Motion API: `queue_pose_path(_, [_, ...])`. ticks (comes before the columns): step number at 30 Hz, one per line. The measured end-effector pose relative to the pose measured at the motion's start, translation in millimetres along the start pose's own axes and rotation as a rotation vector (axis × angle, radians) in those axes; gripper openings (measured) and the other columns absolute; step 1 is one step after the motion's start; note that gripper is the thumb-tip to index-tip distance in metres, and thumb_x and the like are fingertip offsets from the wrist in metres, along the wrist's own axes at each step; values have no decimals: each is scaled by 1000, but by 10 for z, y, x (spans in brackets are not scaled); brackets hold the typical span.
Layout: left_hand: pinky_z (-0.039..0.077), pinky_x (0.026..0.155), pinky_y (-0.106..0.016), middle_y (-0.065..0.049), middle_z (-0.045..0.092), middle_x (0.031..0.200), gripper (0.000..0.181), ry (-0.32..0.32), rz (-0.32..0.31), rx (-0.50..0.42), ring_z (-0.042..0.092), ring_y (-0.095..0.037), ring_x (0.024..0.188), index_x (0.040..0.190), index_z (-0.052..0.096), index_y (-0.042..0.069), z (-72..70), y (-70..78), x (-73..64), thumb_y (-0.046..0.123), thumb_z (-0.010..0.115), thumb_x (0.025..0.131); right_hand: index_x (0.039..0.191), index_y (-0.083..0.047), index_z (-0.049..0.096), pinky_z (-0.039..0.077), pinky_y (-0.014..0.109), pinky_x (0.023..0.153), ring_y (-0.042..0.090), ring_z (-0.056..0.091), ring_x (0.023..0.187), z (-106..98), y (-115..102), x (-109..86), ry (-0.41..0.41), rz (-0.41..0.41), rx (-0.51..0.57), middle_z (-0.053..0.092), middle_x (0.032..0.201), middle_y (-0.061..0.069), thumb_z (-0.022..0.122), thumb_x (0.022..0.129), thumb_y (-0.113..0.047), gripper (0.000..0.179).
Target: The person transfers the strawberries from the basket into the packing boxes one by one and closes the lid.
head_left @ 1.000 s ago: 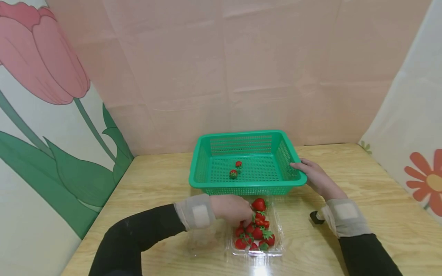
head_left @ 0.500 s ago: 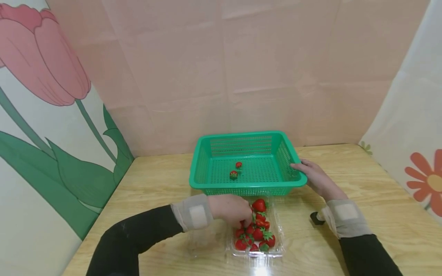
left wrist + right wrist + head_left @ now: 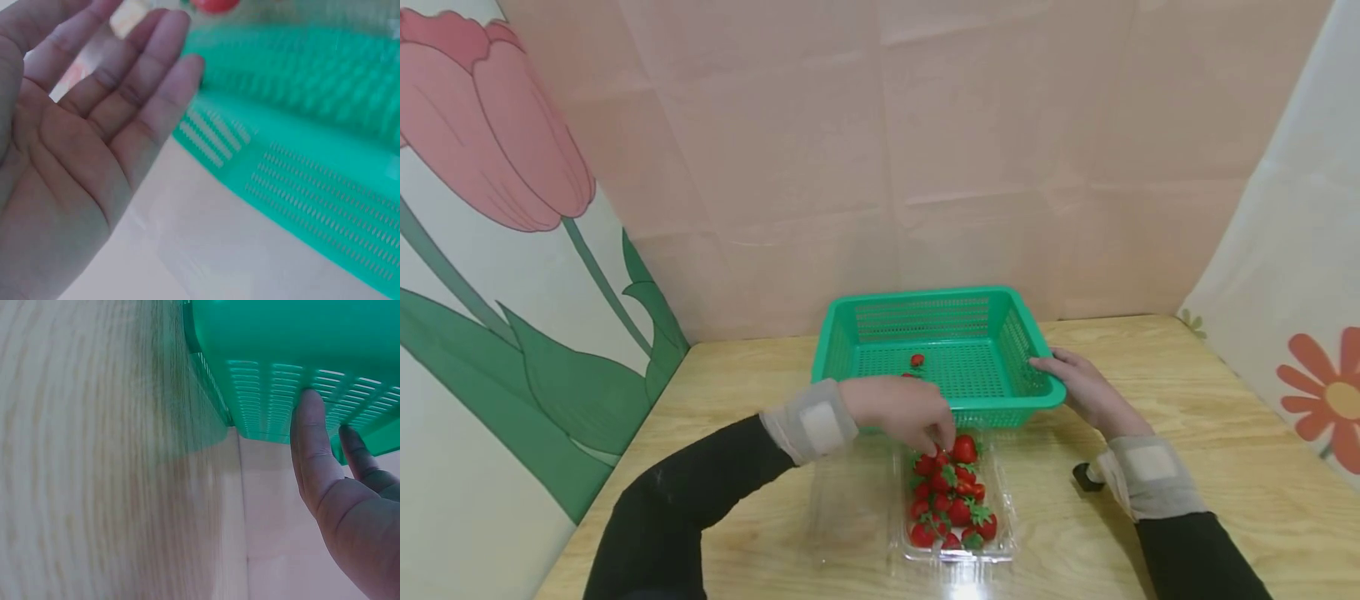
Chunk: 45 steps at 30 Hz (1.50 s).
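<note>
A clear plastic box holds several strawberries. My left hand is above the far end of this box and overlaps the basket's front rim. Its palm is bare in the left wrist view, but the thumb and index tips are cut off, so I cannot tell whether they pinch a strawberry. My right hand grips the right rim of the green basket, thumb over the rim, fingers against the outer wall. Inside the basket a strawberry shows; another is mostly behind the left hand.
The box's clear lid lies open to its left on the wooden table. A small black object is near the right wrist. A pink cloth wall stands behind the basket.
My left hand has risen out of the box and moved away from me to the basket's front rim, uncovering more strawberries. My right hand stays on the basket.
</note>
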<state>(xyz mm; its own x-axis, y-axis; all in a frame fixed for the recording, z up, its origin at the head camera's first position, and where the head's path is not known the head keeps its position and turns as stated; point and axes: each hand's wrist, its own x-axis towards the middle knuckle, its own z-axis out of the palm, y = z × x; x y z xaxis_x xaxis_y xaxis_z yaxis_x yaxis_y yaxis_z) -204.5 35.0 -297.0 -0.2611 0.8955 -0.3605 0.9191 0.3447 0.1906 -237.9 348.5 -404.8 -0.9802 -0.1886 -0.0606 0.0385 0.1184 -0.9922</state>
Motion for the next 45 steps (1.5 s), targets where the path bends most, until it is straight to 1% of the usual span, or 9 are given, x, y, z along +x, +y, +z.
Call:
queue_pose_path(5, [46, 80, -17, 9, 68, 108, 21, 60, -15, -143, 60, -2, 93, 113, 73, 14, -269, -147, -32, 16, 69, 92, 148, 10, 22, 51, 26, 83, 15, 65, 97, -4, 5, -17, 4, 1, -3, 66, 111, 8, 52, 102, -35, 71])
queue_pose_path(9, [48, 78, -19, 10, 67, 108, 20, 119, -68, -198, 59, -2, 91, 113, 73, 16, -410, -322, -25, 18, 68, 93, 148, 10, 23, 50, 25, 83, 15, 64, 100, 9, 11, -27, 10, 2, -14, 63, 117, 13, 52, 101, -36, 72])
queue_pose_path(13, [49, 76, -21, 12, 66, 106, 19, 194, -136, -203, 60, -3, 90, 112, 72, 19, -484, -541, 14, 20, 68, 93, 147, 10, 24, 51, 26, 83, 16, 65, 99, 21, 4, -28, 16, 0, -14, 64, 116, 14, 52, 101, -35, 71])
queue_pose_path(17, [48, 79, -22, 9, 66, 108, 20, 265, -183, -228, 59, -5, 94, 113, 72, 19, -491, -788, 96, 20, 68, 94, 147, 10, 25, 51, 26, 82, 15, 65, 98, 32, -7, -22, 20, -2, -14, 64, 114, 12, 53, 101, -35, 70])
queue_pose_path(23, [48, 81, -24, 8, 66, 107, 19, 343, -216, -274, 59, -10, 99, 110, 73, 18, -424, -1103, 233, 20, 69, 92, 146, 11, 26, 51, 26, 84, 19, 64, 102, 46, -13, -5, 20, -2, -14, 60, 120, 19, 52, 101, -35, 69])
queue_pose_path(28, [49, 81, -25, 5, 67, 110, 19, 373, -248, -301, 59, -9, 99, 111, 72, 19, -309, -1325, 387, 22, 69, 93, 147, 11, 25, 51, 27, 84, 20, 64, 102, 40, 6, -4, 20, 3, -16, 58, 124, 23, 53, 101, -36, 70])
queue_pose_path(33, [49, 84, -28, -1, 65, 119, 22, 358, -328, -317, 59, -11, 104, 115, 70, 19, -178, -1496, 519, 24, 67, 94, 147, 10, 25, 51, 28, 84, 19, 64, 101, 57, 28, -5, 21, -5, -12, 58, 124, 24, 53, 101, -36, 71])
queue_pose_path(38, [47, 91, -32, 0, 63, 122, 26, 326, -408, -292, 57, -17, 112, 120, 69, 15, -31, -1625, 582, 22, 65, 95, 148, 9, 25, 51, 28, 84, 21, 64, 103, 81, 34, 6, 14, 0, -15, 57, 124, 25, 52, 101, -37, 71])
queue_pose_path(45, [46, 95, -34, 1, 56, 135, 33, 278, -478, -275, 51, -20, 123, 129, 64, 13, 136, -1717, 657, 18, 62, 96, 147, 8, 26, 50, 27, 85, 21, 63, 103, 83, 11, 12, 16, 6, -36, 58, 124, 24, 52, 101, -38, 70])
